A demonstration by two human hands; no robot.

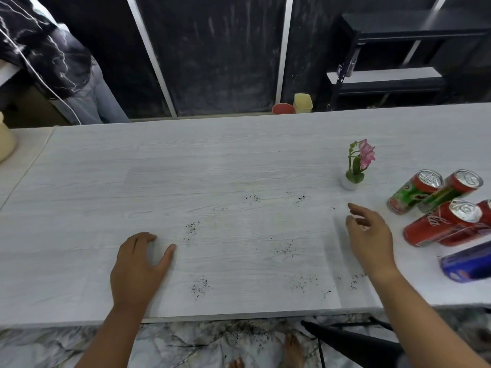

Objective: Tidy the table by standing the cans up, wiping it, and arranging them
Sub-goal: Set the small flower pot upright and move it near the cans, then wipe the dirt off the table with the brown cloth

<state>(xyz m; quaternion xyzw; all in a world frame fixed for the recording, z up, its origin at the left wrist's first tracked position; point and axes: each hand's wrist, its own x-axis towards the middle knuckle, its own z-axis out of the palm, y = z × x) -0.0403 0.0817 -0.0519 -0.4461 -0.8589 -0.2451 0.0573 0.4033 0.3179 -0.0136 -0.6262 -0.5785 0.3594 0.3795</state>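
Note:
Two green-and-red cans (410, 193) (449, 192) and a red cola can (443, 221) stand close together at the table's right side, tops up; a second red can (487, 208) is cut off by the frame edge. A blue can (467, 262) nearer the front edge is blurred and looks tipped over. My right hand (370, 235) hovers just left of the cans, fingers spread, holding nothing. My left hand (139, 264) presses down on the table at front left, fingers curled over a pale patch that looks like a white cloth (155, 251). Dark crumbs (199, 285) dot the white table (186, 168).
A small white pot with a pink flower (354, 166) stands behind my right hand. A cream jar (4, 144) sits at the far left edge. Behind the table are a red bowl (283, 108), a yellow cup (303, 103), a black shelf and a person's sleeve. A black chair (345, 338) is below.

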